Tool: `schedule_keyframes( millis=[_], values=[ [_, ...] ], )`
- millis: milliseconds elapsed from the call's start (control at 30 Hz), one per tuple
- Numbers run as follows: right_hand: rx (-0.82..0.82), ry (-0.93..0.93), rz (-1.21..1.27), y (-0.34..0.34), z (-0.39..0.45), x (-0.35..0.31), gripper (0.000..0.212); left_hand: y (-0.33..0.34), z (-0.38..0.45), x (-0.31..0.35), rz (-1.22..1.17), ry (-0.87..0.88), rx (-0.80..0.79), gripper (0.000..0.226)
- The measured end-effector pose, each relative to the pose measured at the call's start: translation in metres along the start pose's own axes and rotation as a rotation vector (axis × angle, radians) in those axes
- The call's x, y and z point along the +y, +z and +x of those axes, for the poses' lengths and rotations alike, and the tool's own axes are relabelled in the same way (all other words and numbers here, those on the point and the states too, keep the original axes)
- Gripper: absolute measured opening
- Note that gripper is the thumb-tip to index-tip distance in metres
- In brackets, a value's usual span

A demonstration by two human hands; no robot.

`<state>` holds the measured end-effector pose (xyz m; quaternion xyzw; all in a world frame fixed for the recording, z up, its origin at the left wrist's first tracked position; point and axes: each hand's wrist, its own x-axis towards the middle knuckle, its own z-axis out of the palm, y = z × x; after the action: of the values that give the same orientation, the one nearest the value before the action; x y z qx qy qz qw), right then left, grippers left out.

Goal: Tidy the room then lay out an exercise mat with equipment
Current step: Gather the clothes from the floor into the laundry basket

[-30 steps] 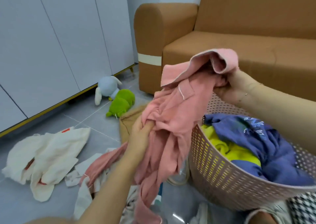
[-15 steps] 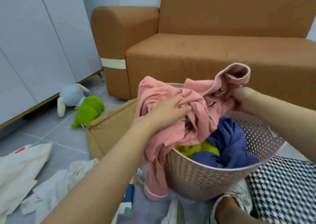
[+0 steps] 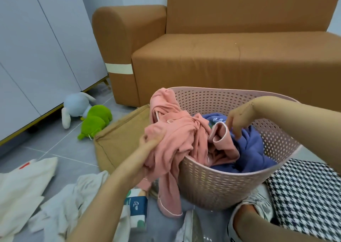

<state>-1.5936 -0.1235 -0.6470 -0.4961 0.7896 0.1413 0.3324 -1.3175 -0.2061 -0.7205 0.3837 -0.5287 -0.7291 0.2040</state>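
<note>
A pink garment (image 3: 184,136) lies half inside the pale pink perforated laundry basket (image 3: 230,192) and half draped over its left rim, one sleeve hanging down outside. My left hand (image 3: 147,149) grips a bunch of the pink cloth at that rim. My right hand (image 3: 238,119) is over the basket with its fingers pointing loosely down, next to the pink cuff and just above a blue garment (image 3: 252,149) that fills the basket's right side. It holds nothing that I can see.
A brown sofa (image 3: 221,57) stands behind the basket, white cabinets (image 3: 36,47) to the left. On the grey floor lie a brown cushion (image 3: 120,142), a pale blue plush (image 3: 77,105), a green plush (image 3: 96,119), white clothes (image 3: 24,186) and a houndstooth cloth (image 3: 304,195).
The pink garment came down from in front of me into the basket. My right hand let go of its raised end and now hangs over the basket.
</note>
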Motion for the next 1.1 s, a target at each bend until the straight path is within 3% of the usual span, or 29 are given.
schedule_keyframes(
  millis=[67,167,300,400,467,567,633,700,767,833,867,933,1000,1100],
  values=[
    [-0.034,-0.019,0.091,0.006,0.006,0.006,0.033,0.004,-0.003,-0.002,0.035,0.065,-0.058,0.057],
    [-0.219,0.002,0.108,0.020,0.008,0.002,0.040,0.013,-0.008,0.025,0.281,0.237,0.137,0.023],
    [-0.163,0.027,0.142,0.022,0.008,0.009,0.031,0.042,-0.009,0.072,0.403,0.455,0.087,0.019],
    [0.018,0.063,0.225,0.015,0.003,0.024,0.018,0.087,0.012,0.093,0.192,0.392,-0.022,0.020],
    [0.129,0.110,0.240,0.011,-0.001,0.037,0.019,0.117,0.026,0.095,0.099,0.266,-0.185,0.024],
    [0.194,0.173,0.256,0.007,-0.003,0.052,0.027,0.132,0.039,0.082,0.253,0.059,-0.339,0.024],
    [0.254,0.172,0.311,0.007,0.001,0.058,0.027,0.120,0.051,0.074,0.513,0.181,-0.229,0.033],
    [0.320,0.125,0.371,0.007,0.005,0.059,0.025,0.096,0.059,0.074,0.741,0.444,0.037,0.040],
    [0.384,0.039,0.456,0.005,0.005,0.057,0.027,0.064,0.065,0.077,0.756,0.582,0.311,0.042],
    [0.445,-0.091,0.554,0.002,0.002,0.049,0.038,0.034,0.074,0.077,0.767,0.563,0.528,0.053],
    [0.437,-0.165,0.593,0.000,0.000,0.045,0.048,0.025,0.075,0.075,0.817,0.473,0.565,0.064],
    [0.274,-0.271,0.635,-0.001,-0.006,0.033,0.071,0.014,0.076,0.069,0.748,0.269,0.430,0.072],
    [0.054,-0.330,0.579,0.003,-0.012,0.015,0.092,0.015,0.075,0.064,0.492,0.136,0.222,0.048],
    [-0.067,-0.324,0.248,0.022,-0.016,-0.022,0.111,0.016,0.075,0.061,0.574,0.253,0.326,0.031]
  ],
)
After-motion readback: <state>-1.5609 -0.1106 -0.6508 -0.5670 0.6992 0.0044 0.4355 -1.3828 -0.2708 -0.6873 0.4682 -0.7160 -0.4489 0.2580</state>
